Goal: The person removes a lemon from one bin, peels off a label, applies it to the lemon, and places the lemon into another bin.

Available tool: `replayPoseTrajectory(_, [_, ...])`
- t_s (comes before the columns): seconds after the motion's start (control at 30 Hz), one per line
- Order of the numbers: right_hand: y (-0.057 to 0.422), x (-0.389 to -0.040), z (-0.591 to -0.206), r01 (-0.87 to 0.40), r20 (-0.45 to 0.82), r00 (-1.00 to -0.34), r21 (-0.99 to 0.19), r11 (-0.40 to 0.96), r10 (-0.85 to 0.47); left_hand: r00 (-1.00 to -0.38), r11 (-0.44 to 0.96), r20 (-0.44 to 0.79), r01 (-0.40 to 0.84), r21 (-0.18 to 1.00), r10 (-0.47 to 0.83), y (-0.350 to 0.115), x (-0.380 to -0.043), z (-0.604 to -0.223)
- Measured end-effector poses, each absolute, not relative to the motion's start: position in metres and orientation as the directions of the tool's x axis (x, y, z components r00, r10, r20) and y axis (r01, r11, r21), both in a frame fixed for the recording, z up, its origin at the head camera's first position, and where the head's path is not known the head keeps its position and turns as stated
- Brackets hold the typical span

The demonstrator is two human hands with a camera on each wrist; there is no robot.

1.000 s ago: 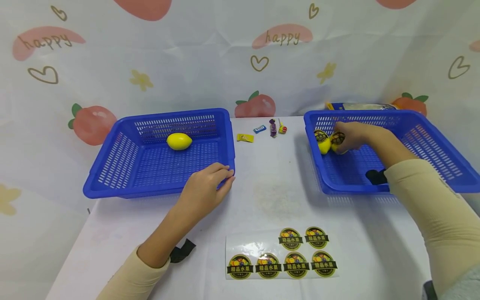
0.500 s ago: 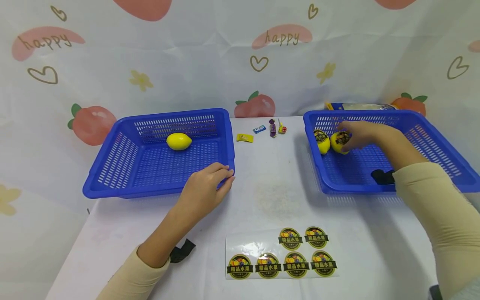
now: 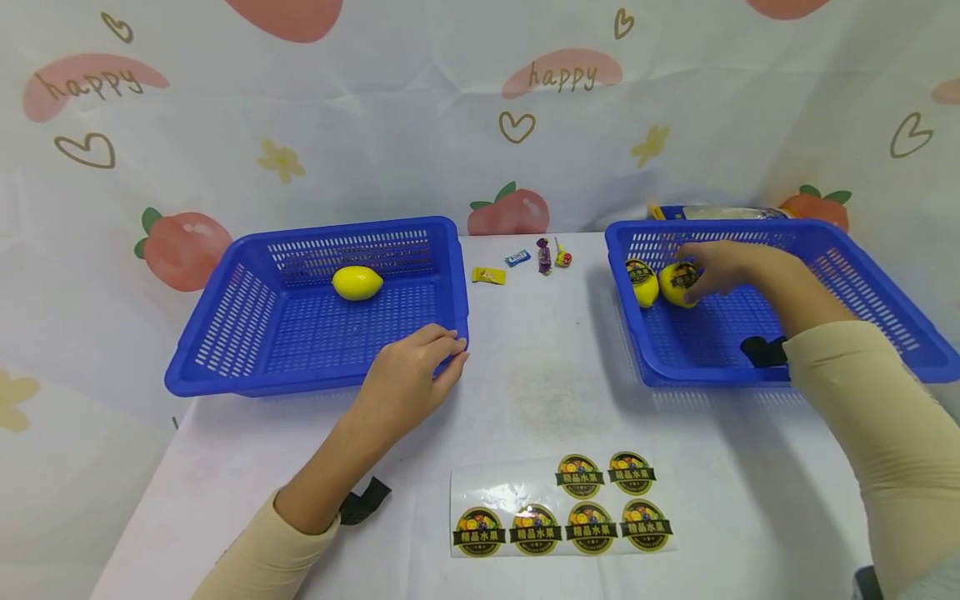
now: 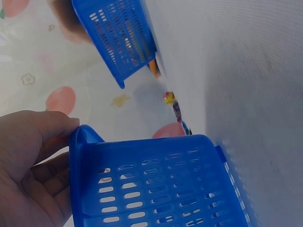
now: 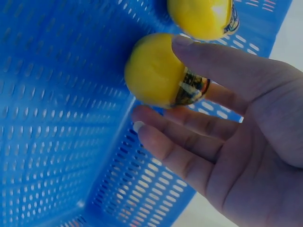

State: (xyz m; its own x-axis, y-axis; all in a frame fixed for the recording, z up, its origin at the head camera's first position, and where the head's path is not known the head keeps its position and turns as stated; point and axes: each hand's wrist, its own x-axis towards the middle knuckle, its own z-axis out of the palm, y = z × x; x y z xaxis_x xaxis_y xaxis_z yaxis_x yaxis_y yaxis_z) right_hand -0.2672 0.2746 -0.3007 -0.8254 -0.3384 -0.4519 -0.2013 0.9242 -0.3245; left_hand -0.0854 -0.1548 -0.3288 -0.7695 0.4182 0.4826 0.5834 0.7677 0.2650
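A plain lemon (image 3: 357, 283) is lying toward the far edge of the left basket (image 3: 255, 387), whose near right corner the left hand (image 3: 408, 375) is pinching. In the far left corner of the right basket (image 3: 705, 374), the outer labelled lemon (image 3: 642, 288) is sitting beside the inner labelled lemon (image 3: 672, 287); the right hand (image 3: 716, 267) is staying loosely wide around the latter.

1. Looks like smooth, faintly glossy plastic in the left basket (image 3: 322, 337) and right basket (image 3: 712, 333).
2. Shines slick and smooth on the plain lemon (image 3: 357, 283) and the labelled lemons (image 5: 151, 68).
3. Glares like glossy paper or film on the sticker sheet (image 3: 506, 493).
4. Looks like soft, matt cloth in the beige sleeves (image 3: 862, 417).
5. Hangs as creased, matt cloth in the printed backdrop (image 3: 390, 108).
6. Appears matt across the table (image 3: 540, 333).
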Motion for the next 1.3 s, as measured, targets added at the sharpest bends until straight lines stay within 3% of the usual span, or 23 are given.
replayPoseTrajectory(0.73, [0.268,-0.276,-0.306,-0.128,-0.512,-0.788,-0.407,0.904,-0.343,-0.774,0.771,0.481,0.577,0.268,0.412,-0.154,-0.087,-0.329])
replayPoseTrajectory(1.07, [0.267,-0.268,-0.297,-0.149,-0.547,-0.766,-0.361,0.921,-0.338,-0.77,0.768,0.484,0.582,0.268,0.414,-0.155,-0.086,-0.33])
replayPoseTrajectory(1.3, [0.256,-0.254,-0.28,-0.269,-0.481,-0.802,-0.236,0.934,-0.353,-0.772,0.772,0.484,0.578,0.264,0.413,-0.155,-0.086,-0.33])
